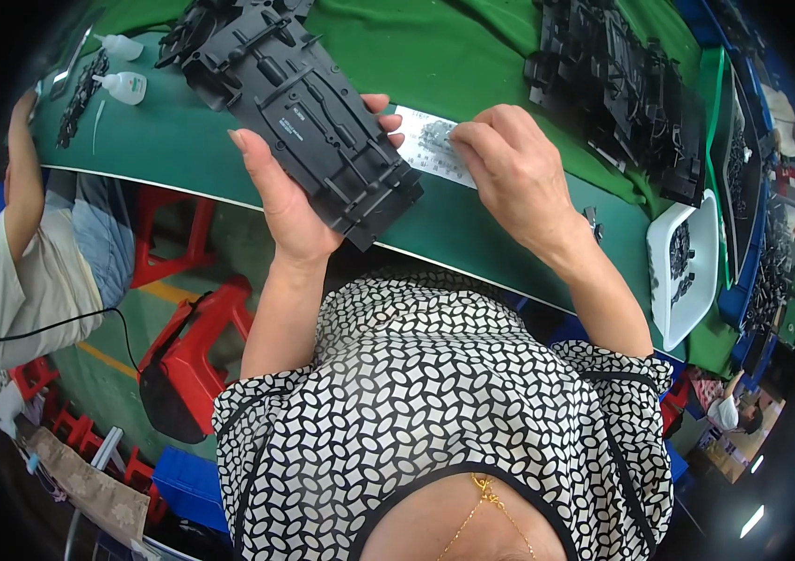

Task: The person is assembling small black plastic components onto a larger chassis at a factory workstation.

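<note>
Green workbench [187, 140] under two hands
Left hand [299, 220], half-curled, grips a black moulded plastic panel [299, 131]; right hand [514, 168], fingertips pinched, is at a white printed sheet [411, 131], its hold unclear; beyond, black mouldings [594, 79] on green cloth [416, 47].

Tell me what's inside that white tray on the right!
Small black pieces lie inside the white tray. Some of its white bottom shows around them, but whatever is beneath the pieces is covered.

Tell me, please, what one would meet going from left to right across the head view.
Another person's arm, white bottles, black panel, right hand, white tray.
</note>
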The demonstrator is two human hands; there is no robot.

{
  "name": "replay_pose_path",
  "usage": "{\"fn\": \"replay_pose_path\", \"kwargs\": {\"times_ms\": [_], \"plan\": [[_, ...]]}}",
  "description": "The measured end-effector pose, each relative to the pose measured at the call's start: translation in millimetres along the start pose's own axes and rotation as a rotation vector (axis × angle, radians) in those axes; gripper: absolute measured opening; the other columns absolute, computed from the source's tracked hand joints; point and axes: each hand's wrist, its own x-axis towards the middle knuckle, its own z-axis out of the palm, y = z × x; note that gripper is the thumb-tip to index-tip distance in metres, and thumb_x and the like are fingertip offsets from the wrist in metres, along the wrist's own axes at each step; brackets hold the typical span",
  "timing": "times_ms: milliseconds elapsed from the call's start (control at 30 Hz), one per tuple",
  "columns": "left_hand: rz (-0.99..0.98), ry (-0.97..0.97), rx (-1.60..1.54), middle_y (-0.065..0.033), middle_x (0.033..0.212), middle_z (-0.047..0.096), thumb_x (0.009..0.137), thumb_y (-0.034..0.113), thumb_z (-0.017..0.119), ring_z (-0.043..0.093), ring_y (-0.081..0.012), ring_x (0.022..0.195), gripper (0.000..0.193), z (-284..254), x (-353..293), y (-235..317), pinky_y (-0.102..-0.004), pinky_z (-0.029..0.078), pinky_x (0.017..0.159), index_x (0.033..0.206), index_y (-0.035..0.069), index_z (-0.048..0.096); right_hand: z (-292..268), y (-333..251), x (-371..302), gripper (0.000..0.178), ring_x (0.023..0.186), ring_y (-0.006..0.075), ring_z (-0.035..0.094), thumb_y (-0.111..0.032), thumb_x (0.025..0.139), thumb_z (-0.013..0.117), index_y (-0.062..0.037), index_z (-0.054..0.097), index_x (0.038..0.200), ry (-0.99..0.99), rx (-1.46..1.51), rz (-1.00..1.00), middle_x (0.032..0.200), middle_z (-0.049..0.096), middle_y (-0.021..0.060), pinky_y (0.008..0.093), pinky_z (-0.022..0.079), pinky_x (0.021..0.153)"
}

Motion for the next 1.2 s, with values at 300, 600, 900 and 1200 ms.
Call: {"fn": "replay_pose_path", "kwargs": {"times_ms": [300, 600, 900, 1200], "plan": [[0.012, 0.026, 0.101, -0.0201, 0.117, 0.055, 0.084, 0.077, 0.025, 0.058, -0.0316, 0.102, 0.093, 2, -2, 1, -0.0488, 0.050, 0.089, 0.127, -0.003, 0.041, -16, -8, 3, 0.008, 0.067, 0.0194, 0.061, -0.004, 0.080, 0.067, -0.0029, 0.067, 0.088, 0.048, 0.375, 0.306, 0.077, 0.060, 0.0078, 0.0296, 0.048, 0.057], [0.015, 0.037, 0.106, -0.0200, 0.117, 0.055, 0.084, 0.077, 0.025, 0.059, -0.0313, 0.101, 0.093, 3, 0, 1, -0.0482, 0.050, 0.089, 0.126, -0.003, 0.042, 0, 5, -6, 0.010, 0.074, 0.0176, 0.054, -0.008, 0.078, 0.071, -0.0055, 0.070, 0.087, 0.062, 0.358, 0.394, 0.077, 0.056, 0.0041, 0.0295, 0.045, 0.063], [0.007, 0.045, 0.107, -0.0201, 0.116, 0.055, 0.084, 0.077, 0.025, 0.059, -0.0308, 0.102, 0.093, 4, -1, 0, -0.0483, 0.050, 0.089, 0.125, -0.004, 0.043, 7, 7, -12, 0.009, 0.080, 0.0190, 0.050, -0.012, 0.075, 0.073, -0.0089, 0.071, 0.084, 0.083, 0.294, 0.375, 0.075, 0.051, 0.0022, 0.0319, 0.037, 0.079], [0.007, 0.035, 0.100, -0.0201, 0.116, 0.055, 0.084, 0.077, 0.025, 0.059, -0.0310, 0.101, 0.093, 4, 0, 0, -0.0482, 0.050, 0.088, 0.125, -0.004, 0.043, 3, 6, -9, 0.010, 0.076, 0.0198, 0.050, -0.009, 0.074, 0.072, -0.0066, 0.070, 0.084, 0.102, 0.155, 0.247, 0.073, 0.051, 0.0031, 0.0314, 0.037, 0.073]]}}
